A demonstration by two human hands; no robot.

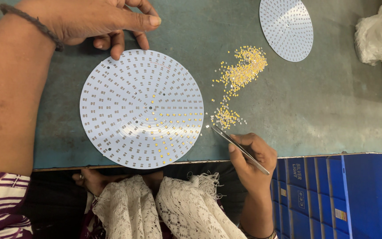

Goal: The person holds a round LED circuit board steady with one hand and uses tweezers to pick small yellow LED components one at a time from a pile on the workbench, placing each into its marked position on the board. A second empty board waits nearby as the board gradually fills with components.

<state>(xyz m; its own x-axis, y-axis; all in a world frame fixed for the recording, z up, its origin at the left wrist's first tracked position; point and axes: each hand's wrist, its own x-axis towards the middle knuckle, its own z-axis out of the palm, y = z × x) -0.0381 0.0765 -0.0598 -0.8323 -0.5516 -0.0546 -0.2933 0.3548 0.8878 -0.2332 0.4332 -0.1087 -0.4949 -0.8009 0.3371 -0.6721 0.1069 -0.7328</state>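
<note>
Right hand (254,156) pinches thin metal tweezers (239,148); left hand (97,18) fingers loosely curled, steadying round white LED board (141,109).
Tip possibly holds 1 chip; a weak pinch could drop it into the loose yellow LED chips (240,73).

Bright, even daylight; soft shadows; faint sheen on white disc (142,109); sharp focus.

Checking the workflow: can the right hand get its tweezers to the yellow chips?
Probably yes. The right hand holds the tweezers with their tip just beside the nearest chips, with only bare table between.
</note>
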